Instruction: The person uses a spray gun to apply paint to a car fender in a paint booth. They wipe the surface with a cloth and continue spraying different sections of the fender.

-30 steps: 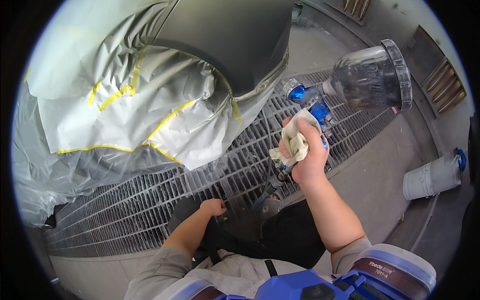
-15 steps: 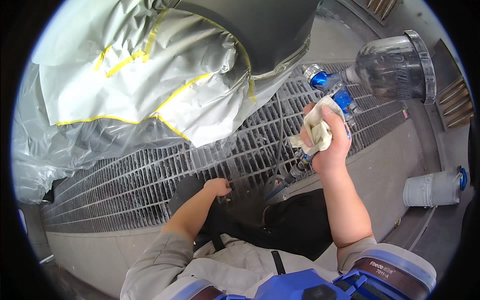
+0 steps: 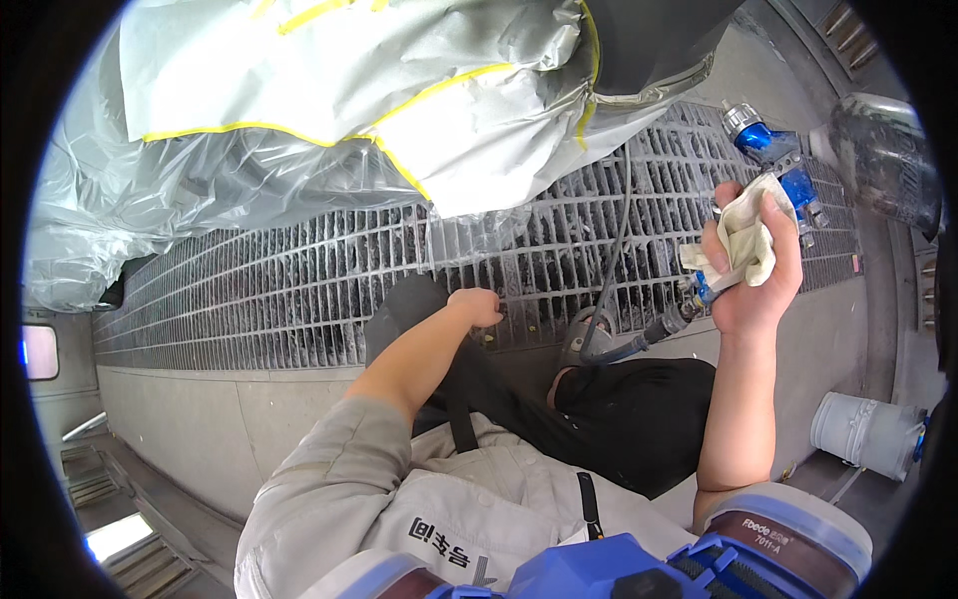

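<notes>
My right hand (image 3: pixel 763 290), raised at the right, is closed round a blue spray gun (image 3: pixel 796 188) by its handle, with a crumpled off-white cloth (image 3: pixel 750 240) pressed between my fingers and the gun. The gun's silver-ringed nozzle points up and left. Its large see-through cup (image 3: pixel 883 160) lies tilted on its side to the right, partly cut off by the view's edge. An air hose (image 3: pixel 654 331) joins the handle's lower end. My left hand (image 3: pixel 477 307) is near my dark-clad knee, its fingers curled; nothing shows in it.
A vehicle part with a dark panel (image 3: pixel 659 45) stands ahead, draped in white masking film (image 3: pixel 499 130) edged with yellow tape. Beneath runs a metal floor grating (image 3: pixel 289 290). A whitish bucket (image 3: pixel 868 434) stands at the right. My blue respirator (image 3: pixel 609 569) fills the bottom edge.
The view has shifted, so the covered vehicle sits higher. My right hand, with gun and cloth, appears farther right, and the cup is partly cut off. My left hand stays near the knee.
</notes>
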Demonstrator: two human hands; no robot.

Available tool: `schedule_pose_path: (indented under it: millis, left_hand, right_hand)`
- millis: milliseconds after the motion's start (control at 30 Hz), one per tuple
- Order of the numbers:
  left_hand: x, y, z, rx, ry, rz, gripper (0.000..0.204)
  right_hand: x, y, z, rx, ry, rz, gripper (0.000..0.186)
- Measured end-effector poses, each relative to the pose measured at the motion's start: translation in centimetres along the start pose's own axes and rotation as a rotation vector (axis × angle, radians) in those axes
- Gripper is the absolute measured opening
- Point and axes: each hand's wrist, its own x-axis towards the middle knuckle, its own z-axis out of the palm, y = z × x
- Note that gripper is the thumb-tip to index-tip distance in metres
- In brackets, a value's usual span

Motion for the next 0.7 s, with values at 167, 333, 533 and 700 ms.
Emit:
schedule_pose_path:
  millis: [167, 333, 533, 700]
  left_hand:
    - [-0.3, 0.0, -0.5, -0.012, -0.028, -0.001, 0.043]
    - [-0.6, -0.7, -0.3, -0.027, -0.012, 0.001, 0.044]
    - [-0.7, -1.1, -0.1, -0.01, 0.005, -0.034, 0.047]
    - [-0.7, -1.3, 0.2, -0.031, 0.014, -0.025, 0.047]
  right_hand:
    - [0.2, 0.2, 0.2, -0.054, -0.036, -0.021, 0.031]
    - [0.6, 0.6, 0.6, -0.038, -0.03, 0.0, 0.027]
    - [1.1, 0.8, 0.6, -0.017, -0.057, 0.013, 0.031]
    - [1.0, 1.1, 0.5, -0.072, -0.092, 0.003, 0.032]
